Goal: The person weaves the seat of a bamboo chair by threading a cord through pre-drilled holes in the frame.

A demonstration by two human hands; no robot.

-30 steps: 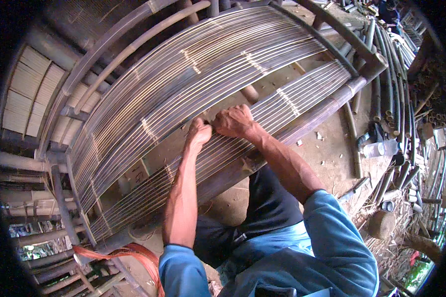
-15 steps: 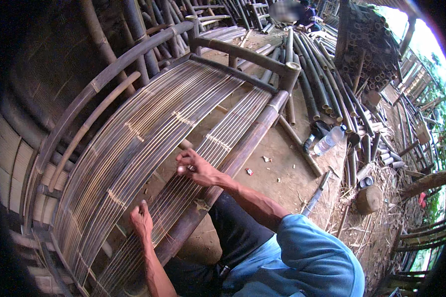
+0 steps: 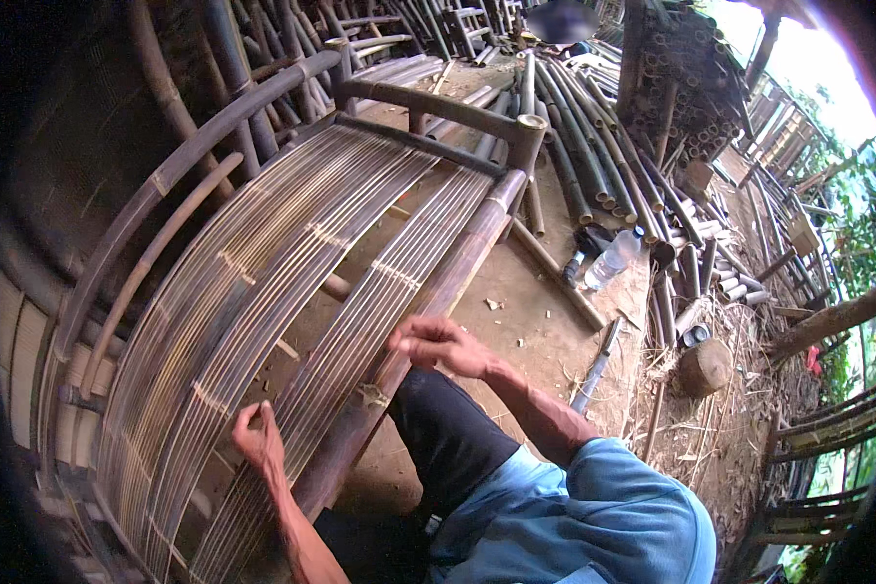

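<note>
While floor [image 3: 545,350] lies open right of my right grip [image 3: 443,348], half-curled by the rail [image 3: 462,263], my left grip [image 3: 258,438] is narrow above a gap in the slats [image 3: 375,302]; I can't tell whether either holds anything.

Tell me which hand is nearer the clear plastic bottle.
Right. The right hand is by the thick rail, left of and below the bottle in view; the left hand is farther left, by the thin slats.

And a gap [image 3: 305,319] is running between the two bamboo-slat panels [image 3: 370,316], but a round crossbar [image 3: 337,286] is obstructing it
</note>
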